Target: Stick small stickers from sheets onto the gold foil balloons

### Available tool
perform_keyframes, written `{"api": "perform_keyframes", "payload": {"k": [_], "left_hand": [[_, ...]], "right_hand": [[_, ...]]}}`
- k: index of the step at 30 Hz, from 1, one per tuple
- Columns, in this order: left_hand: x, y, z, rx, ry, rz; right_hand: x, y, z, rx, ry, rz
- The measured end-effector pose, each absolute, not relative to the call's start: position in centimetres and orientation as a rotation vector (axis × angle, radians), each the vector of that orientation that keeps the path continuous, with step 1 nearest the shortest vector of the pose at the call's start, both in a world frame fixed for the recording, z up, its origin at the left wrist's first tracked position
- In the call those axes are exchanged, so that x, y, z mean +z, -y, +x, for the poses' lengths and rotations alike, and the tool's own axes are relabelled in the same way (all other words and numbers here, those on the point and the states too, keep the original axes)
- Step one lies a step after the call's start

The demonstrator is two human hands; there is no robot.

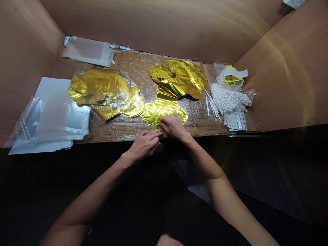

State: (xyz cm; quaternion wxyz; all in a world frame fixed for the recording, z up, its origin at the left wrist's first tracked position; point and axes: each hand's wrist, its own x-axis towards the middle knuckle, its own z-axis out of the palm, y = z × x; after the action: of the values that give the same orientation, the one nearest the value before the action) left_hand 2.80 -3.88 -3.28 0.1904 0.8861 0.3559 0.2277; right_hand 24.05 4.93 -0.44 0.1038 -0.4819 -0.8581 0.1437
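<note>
A flat gold foil balloon (pixel 164 111) lies at the table's front edge, its near end under my fingers. My right hand (pixel 174 126) is closed on that near end, thumb and fingers pinched together. Beside it, my left hand (pixel 146 145) has its fingers drawn together, their tips meeting the balloon's near tip at the edge; the thumb is hidden. Behind the balloon lies a fanned pile of gold foil balloons (pixel 179 78), touching its far end. To the left sits another pile of gold foil balloons (pixel 102 90), partly in clear plastic.
Clear plastic bags and white sheets (pixel 56 116) overhang the front edge at left. More clear sleeves (pixel 87 49) lie at the back left. White sticks (pixel 228 97), printed strips (pixel 235 119) and a yellow tape roll (pixel 233 77) are at right. Wooden walls (pixel 153 27) enclose three sides.
</note>
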Motion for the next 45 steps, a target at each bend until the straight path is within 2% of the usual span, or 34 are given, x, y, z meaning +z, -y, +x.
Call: {"api": "perform_keyframes", "payload": {"k": [4,9,13,20,26,28,30,33,36,39,41,45], "left_hand": [[-3.3,4.0,2.6,0.644,-0.993,2.504],[-3.4,4.0,2.3,0.652,-0.952,2.516],[-3.7,4.1,2.3,0.653,-0.941,2.525],[-4.0,4.2,2.2,0.700,-0.923,2.606],[-3.9,4.0,2.5,0.713,-0.975,2.505],[-3.5,3.7,2.3,0.760,-0.974,2.384],[-2.9,3.4,1.8,0.878,-0.995,2.148],[-2.0,2.9,0.8,1.051,-1.072,1.747],[-1.5,2.6,-0.3,1.143,-1.145,1.545],[-1.0,2.5,-1.2,1.176,-1.200,1.528],[-0.3,2.5,-1.4,1.168,-1.302,1.656],[2.2,2.7,-0.5,1.043,-1.541,2.152]], "right_hand": [[-0.4,-4.3,24.8,0.124,2.486,-1.623],[-0.4,-4.7,25.6,0.285,2.644,-1.373],[-0.1,-5.7,25.8,0.380,2.719,-1.341],[0.1,-6.2,25.7,0.374,2.745,-1.253],[1.1,-10.0,27.4,0.886,2.458,-1.351],[3.3,-13.1,29.7,0.792,2.247,-1.554],[5.9,-15.7,32.2,0.502,1.954,-1.764],[8.2,-16.0,34.0,0.371,1.841,-1.770],[7.3,-11.4,32.0,0.599,2.032,-1.628],[4.8,-5.3,28.4,1.163,2.213,-1.324],[3.7,-2.3,26.6,1.444,2.117,-1.165],[3.7,-0.5,25.3,1.344,2.036,-1.153]]}}
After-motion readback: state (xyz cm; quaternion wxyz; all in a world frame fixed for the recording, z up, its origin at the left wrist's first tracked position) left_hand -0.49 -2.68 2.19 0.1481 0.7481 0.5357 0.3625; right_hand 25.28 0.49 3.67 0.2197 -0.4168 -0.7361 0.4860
